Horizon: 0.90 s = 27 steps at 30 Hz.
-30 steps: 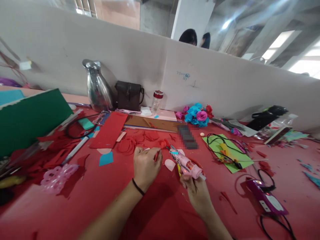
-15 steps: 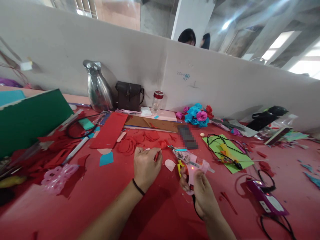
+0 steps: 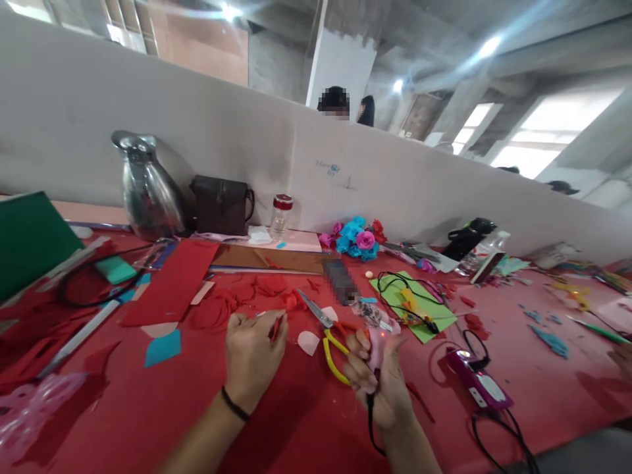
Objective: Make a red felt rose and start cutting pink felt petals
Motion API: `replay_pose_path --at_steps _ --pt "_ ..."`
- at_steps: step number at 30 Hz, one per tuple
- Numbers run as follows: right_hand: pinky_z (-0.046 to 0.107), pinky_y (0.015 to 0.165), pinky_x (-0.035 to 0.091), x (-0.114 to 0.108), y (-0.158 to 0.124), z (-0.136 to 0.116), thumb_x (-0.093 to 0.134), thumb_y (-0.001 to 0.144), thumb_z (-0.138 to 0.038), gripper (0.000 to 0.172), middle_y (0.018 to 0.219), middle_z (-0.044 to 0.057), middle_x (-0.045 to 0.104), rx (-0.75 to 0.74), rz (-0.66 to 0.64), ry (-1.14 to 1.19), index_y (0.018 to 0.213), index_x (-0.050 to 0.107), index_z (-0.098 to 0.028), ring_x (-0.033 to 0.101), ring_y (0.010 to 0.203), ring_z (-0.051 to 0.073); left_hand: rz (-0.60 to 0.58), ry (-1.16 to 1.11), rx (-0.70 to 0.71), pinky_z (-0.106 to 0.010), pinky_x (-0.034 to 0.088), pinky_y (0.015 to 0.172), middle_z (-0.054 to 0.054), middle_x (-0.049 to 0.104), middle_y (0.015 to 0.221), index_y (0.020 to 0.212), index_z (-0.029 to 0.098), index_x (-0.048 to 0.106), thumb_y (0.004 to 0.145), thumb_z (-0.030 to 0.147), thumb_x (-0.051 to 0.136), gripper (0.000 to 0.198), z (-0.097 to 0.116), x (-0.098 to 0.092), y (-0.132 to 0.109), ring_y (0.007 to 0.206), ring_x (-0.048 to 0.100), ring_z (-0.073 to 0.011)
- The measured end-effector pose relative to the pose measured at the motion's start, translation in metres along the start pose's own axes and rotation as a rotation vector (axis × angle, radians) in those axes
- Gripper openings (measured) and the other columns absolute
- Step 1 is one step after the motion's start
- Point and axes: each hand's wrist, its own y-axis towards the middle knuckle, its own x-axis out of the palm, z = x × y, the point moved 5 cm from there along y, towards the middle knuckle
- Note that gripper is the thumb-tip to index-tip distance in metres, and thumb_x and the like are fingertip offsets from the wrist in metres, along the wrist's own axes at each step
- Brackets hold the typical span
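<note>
"What's in the right hand (image 3: pixel 382 388)?"

"A pink glue gun (image 3: pixel 379 349) — its fingers are wrapped round the grip, and a small red light shows on the body. The nozzle points away from the person, above the desk (image 3: pixel 296 421)."

"And the left hand (image 3: pixel 254 359)?"

"Closed, thumb and fingers together on a small red piece (image 3: pixel 277 326). I can't tell what it's made of."

"What lies between the hands?"

"A pale pink petal shape (image 3: pixel 309 343), flat, and scissors (image 3: pixel 337 362) with yellow-and-red handles just beside the right fingers."

"Anything past the left hand?"

"Red cut-outs (image 3: pixel 212 313) — loosely spread, some overlapping."
</note>
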Motion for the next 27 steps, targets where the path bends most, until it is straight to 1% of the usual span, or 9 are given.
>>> replay_pose_path --at_steps 5,13,20,27 --pt "0.018 0.038 0.021 0.0006 -0.0012 -0.0001 0.051 0.073 -0.074 0.055 0.059 -0.010 0.031 -0.011 -0.022 0.040 0.065 0.040 -0.020 0.010 0.037 0.001 -0.002 -0.007 -0.022 -0.033 0.034 0.067 0.000 0.069 0.056 0.075 0.022 0.067 0.087 0.027 0.046 0.025 -0.0023 0.0025 -0.0012 0.045 0.056 -0.0144" --pt "0.017 0.038 0.020 -0.0021 -0.0010 0.0012 0.054 0.073 -0.071 0.055 0.056 -0.011 0.026 0.003 -0.060 0.131 0.063 0.037 -0.019 0.009 0.036 0.001 -0.009 0.014 0.004 -0.033 0.033 0.065 0.000 0.068 0.053 0.077 0.020 0.068 0.088 0.028 0.045 0.026 -0.0031 0.0021 -0.0008 0.043 0.054 -0.0141" --pt "0.018 0.038 0.020 -0.0001 -0.0007 0.0002 0.053 0.072 -0.073 0.057 0.056 -0.010 0.025 -0.007 -0.055 0.100 0.061 0.033 -0.020 0.009 0.037 0.001 0.018 0.018 0.017 -0.033 0.034 0.065 0.000 0.066 0.052 0.075 0.019 0.068 0.088 0.027 0.045 0.027 -0.0008 0.0005 0.0002 0.043 0.053 -0.0140" --pt "0.019 0.039 0.019 0.0009 -0.0006 0.0011 0.051 0.073 -0.073 0.057 0.056 -0.010 0.024 -0.010 -0.086 0.102 0.061 0.034 -0.020 0.010 0.036 0.002 0.001 0.020 0.022 -0.033 0.034 0.066 0.000 0.067 0.053 0.076 0.020 0.067 0.088 0.028 0.045 0.027 -0.0014 0.0014 -0.0006 0.042 0.052 -0.0136"
